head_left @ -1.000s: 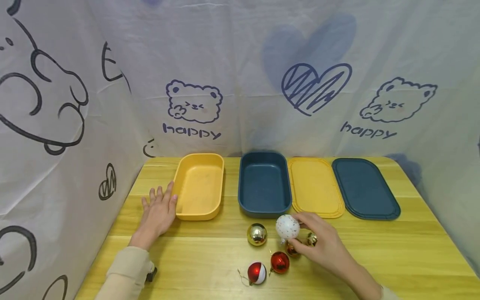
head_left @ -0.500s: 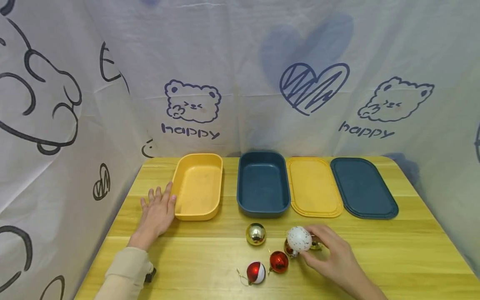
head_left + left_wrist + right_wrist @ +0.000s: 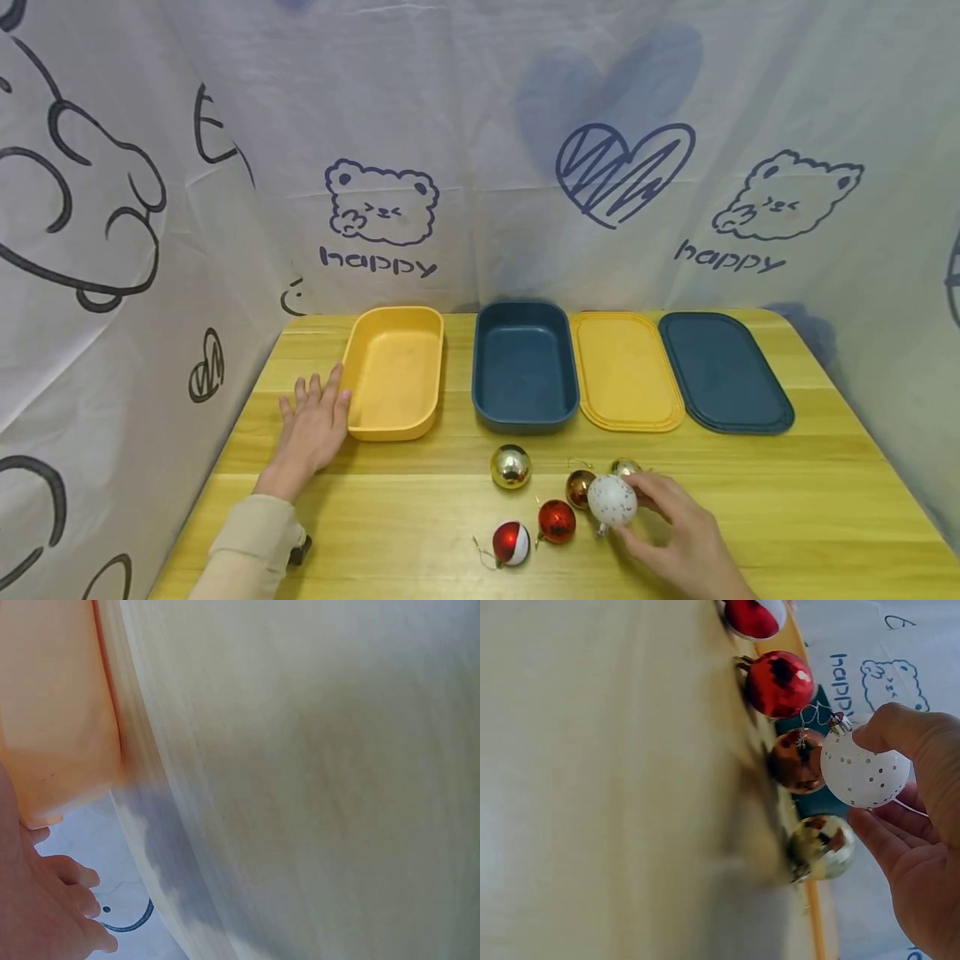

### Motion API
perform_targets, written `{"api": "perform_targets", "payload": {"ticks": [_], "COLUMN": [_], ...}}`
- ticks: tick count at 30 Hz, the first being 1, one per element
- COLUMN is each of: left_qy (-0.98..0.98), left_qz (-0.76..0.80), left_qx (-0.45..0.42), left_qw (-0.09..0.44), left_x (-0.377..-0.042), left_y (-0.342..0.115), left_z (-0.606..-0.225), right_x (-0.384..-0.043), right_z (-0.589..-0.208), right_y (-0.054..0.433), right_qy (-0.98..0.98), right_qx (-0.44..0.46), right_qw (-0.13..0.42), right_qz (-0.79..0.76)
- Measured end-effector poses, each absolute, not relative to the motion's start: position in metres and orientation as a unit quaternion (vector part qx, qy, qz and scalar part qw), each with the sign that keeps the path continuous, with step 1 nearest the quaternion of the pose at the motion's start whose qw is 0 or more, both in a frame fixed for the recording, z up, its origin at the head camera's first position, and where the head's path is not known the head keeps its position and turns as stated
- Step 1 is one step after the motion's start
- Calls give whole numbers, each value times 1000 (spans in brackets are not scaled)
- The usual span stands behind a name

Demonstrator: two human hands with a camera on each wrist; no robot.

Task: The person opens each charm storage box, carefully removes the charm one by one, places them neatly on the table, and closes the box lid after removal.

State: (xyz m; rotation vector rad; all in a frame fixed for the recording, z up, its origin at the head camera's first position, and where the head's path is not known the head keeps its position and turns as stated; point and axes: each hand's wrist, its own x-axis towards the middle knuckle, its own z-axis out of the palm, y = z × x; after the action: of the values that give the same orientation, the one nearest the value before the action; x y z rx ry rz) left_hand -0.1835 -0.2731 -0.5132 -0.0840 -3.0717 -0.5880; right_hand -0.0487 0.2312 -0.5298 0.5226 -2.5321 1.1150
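Note:
My right hand pinches a white speckled Christmas bauble between thumb and fingers; its silver cap shows in the right wrist view. Close by on the table lie a copper bauble, a pale gold one partly behind the held bauble, and a shiny red one. Farther left are a red-and-white bauble and a larger gold bauble. My left hand has its fingers spread, with fingertips at the left wall of a yellow box.
A dark blue box stands right of the yellow one. Beside it lie a flat yellow lid and a dark blue lid. A printed white cloth hangs behind the wooden table and along its left side.
My right hand has drawn the white bauble toward me and a little right, uncovering the copper bauble and part of the pale gold one. My left hand stays at the yellow box.

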Motion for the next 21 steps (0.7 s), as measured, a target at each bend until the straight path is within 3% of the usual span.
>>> {"api": "perform_targets", "payload": {"ticks": [21], "left_qy": [-982], "left_qz": [-187], "left_qx": [-24], "left_qw": [3], "left_x": [-182], "left_y": [-272], "left_z": [-509], "right_x": [-24], "right_z": [-555], "right_y": [235], "right_qy": [-906], "right_qx": [104], "right_qw": [143], "right_qz": [384]}}
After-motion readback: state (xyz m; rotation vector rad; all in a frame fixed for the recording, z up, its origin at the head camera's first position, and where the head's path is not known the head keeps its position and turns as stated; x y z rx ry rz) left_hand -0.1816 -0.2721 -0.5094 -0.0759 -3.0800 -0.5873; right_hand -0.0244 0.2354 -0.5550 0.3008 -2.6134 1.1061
